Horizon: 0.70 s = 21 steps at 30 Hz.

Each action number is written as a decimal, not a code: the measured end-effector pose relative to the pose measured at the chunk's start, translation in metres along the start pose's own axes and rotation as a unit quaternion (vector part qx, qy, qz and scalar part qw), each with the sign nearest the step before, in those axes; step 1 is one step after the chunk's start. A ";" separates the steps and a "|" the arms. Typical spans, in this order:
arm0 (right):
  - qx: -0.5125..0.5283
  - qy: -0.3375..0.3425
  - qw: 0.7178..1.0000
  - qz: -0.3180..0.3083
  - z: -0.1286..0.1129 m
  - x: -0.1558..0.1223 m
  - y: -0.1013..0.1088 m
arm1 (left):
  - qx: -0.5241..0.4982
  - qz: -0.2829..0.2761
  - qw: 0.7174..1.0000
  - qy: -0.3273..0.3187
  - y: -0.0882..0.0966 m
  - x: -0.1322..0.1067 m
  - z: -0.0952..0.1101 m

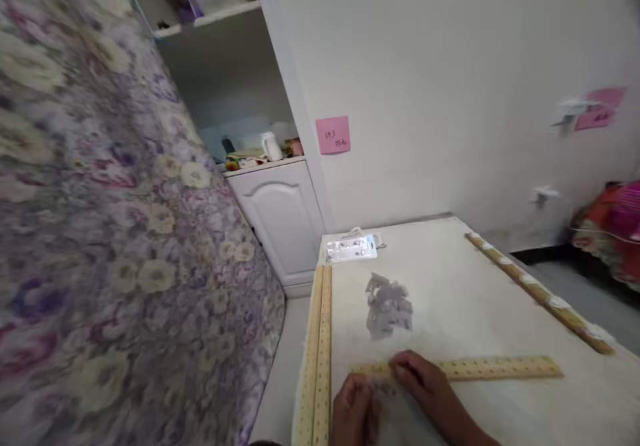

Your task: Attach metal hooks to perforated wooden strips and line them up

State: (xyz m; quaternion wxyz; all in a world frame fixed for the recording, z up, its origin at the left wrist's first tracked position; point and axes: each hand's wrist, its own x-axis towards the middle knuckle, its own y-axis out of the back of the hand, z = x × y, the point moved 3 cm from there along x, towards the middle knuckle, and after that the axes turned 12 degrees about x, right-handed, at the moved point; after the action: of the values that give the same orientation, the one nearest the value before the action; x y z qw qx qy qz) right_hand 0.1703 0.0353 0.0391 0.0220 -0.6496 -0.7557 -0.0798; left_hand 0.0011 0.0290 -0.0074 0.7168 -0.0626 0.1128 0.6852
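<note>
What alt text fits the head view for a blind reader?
Two hands at a white table: the right hand touches a yellow holed strip, the left hand beside it. Beyond lie a grey pile and a clear packet; floral fabric fills the left.

Left hand (pixel 354 411), right hand (pixel 425 387): partly off-edge (blurry)

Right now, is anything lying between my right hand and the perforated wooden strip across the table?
Nothing visible does. The right hand rests its fingertips on the left end of the perforated wooden strip. The grey pile of small parts lies beyond the strip, apart from it.
</note>
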 end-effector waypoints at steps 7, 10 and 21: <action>0.040 -0.036 0.999 -0.005 0.010 -0.003 -0.005 | -0.051 -0.025 0.998 -0.010 -0.001 0.005 -0.006; 0.054 -0.048 0.997 0.007 0.015 -0.003 -0.007 | -0.055 -0.033 0.998 -0.002 -0.002 0.007 -0.006; 0.073 -0.079 0.993 0.042 0.011 0.001 -0.015 | -0.091 -0.053 0.994 0.014 -0.020 -0.006 0.007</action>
State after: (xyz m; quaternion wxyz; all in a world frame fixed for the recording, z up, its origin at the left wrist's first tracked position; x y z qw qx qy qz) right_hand 0.1562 0.0361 0.0272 0.0128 -0.6816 -0.7311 0.0283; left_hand 0.0210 0.0240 -0.0004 0.7418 -0.1433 0.0563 0.6528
